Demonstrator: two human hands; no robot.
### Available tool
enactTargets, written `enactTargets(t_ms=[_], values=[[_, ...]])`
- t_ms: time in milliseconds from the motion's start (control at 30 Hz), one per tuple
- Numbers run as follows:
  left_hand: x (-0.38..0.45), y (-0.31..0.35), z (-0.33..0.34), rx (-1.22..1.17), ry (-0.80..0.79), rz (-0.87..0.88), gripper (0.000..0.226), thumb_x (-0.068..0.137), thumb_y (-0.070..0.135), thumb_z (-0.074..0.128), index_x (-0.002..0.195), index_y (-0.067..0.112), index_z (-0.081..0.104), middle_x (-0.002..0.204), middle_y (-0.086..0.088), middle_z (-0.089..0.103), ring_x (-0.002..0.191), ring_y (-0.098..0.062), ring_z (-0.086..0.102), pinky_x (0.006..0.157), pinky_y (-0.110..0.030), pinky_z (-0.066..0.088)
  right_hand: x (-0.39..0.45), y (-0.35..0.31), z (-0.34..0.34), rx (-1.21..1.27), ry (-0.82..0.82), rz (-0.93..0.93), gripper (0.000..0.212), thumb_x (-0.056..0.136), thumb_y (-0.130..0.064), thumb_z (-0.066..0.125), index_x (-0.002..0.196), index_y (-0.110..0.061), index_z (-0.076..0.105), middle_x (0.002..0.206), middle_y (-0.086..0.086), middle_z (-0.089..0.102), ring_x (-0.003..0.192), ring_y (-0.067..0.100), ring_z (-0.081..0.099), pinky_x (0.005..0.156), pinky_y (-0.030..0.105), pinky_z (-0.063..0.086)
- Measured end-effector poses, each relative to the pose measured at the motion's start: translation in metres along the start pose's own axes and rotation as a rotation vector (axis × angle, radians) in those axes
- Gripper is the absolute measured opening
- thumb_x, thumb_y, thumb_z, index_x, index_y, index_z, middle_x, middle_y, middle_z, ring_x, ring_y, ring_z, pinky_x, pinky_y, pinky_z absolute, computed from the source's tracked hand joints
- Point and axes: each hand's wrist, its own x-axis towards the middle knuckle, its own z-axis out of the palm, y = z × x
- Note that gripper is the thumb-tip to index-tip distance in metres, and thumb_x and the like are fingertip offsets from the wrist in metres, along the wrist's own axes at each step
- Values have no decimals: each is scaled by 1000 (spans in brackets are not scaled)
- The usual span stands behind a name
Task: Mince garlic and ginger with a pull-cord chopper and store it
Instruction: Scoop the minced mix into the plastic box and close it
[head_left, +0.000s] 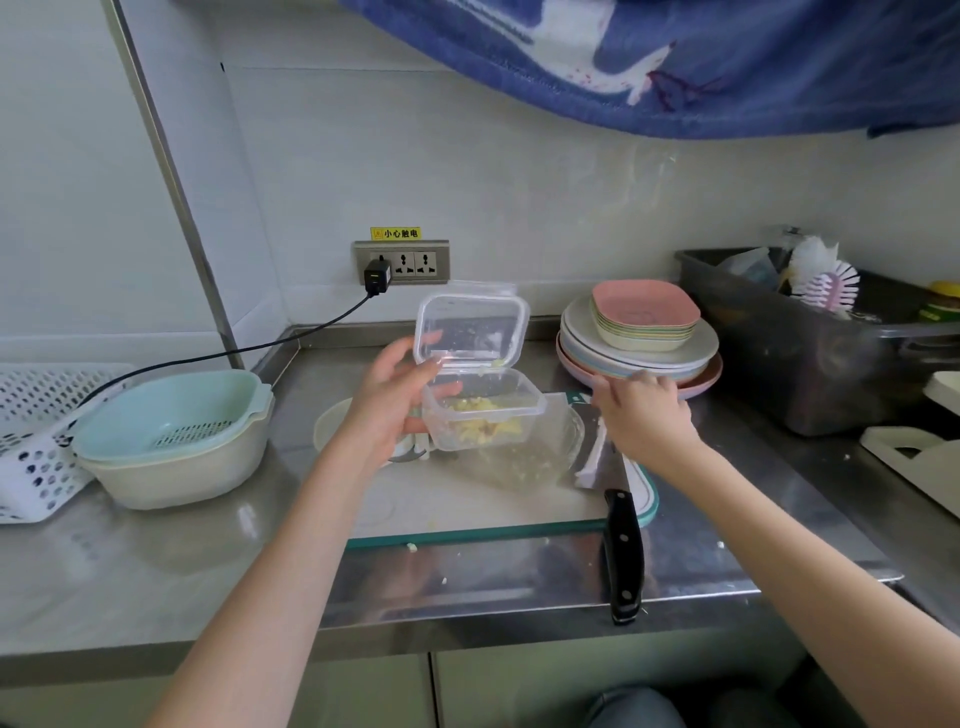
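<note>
Left hand (387, 395) grips clear container (480, 415) of mince; right hand (641, 410), fingers loosely curled, empty.

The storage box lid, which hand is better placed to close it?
Probably right. The left hand grips the storage box, whose lid stands open; the right hand holds nothing, beside it.

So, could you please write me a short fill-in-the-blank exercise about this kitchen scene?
1. The left hand holds a clear storage box whose hinged lid is ____.
2. The minced garlic and ginger in it looks ____ in colour.
3. The black-handled knife lies partly on the ____.
4. The top dish of the plate stack is ____.

Missing words: open; yellow; cutting board; pink
</note>
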Motion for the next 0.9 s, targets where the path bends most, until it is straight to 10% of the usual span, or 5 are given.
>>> enactTargets(t_ms=[233, 333, 500, 667, 900], values=[[-4, 6, 25, -27, -52, 33, 23, 85, 28, 66, 108, 27, 66, 116, 9, 68, 107, -19, 67, 56, -39, 60, 2, -47, -31, 1173, -774, 215, 71, 83, -78, 25, 134, -35, 48, 131, 0, 49, 121, 31, 47, 86, 65, 41], [-1, 6, 24, -87, -79, 7, 29, 82, 33, 68, 110, 29, 65, 132, -4, 60, 113, -24, 64, 63, -42, 60, 5, -53, -36, 1270, -681, 313, 38, 87, -52, 46, 110, -23, 58, 117, 1, 52, 100, 30, 55, 86, 56, 45], [-5, 11, 7, -271, -739, 52, 97, 65, 13, 87, 144, 40, 36, 153, 5, 31, 138, -25, 39, 108, -47, 39, 6, -51, -39, 1455, -464, 479, 10, 86, -27, 52, 82, -18, 55, 90, 8, 49, 74, 26, 50, 71, 40, 43], [-4, 9, 35, 730, -102, 608, 79, 55, 21, 92, 122, 27, 52, 149, 6, 27, 139, -10, 27, 114, -16, 23, -3, -57, -35, 1286, -445, 397, 12, 84, -27, 60, 95, -23, 58, 94, 8, 50, 70, 24, 48, 62, 31, 42], [-11, 14, 36, 350, -152, 380, 54, 59, 15, 89, 99, 27, 55, 97, 13, 65, 86, 2, 64, 76, -21, 50, -8, -32, -36, 766, -274, -490, 61, 72, -45, 74, 120, -20, 45, 121, -4, 52, 114, 9, 50, 99, 33, 44]])
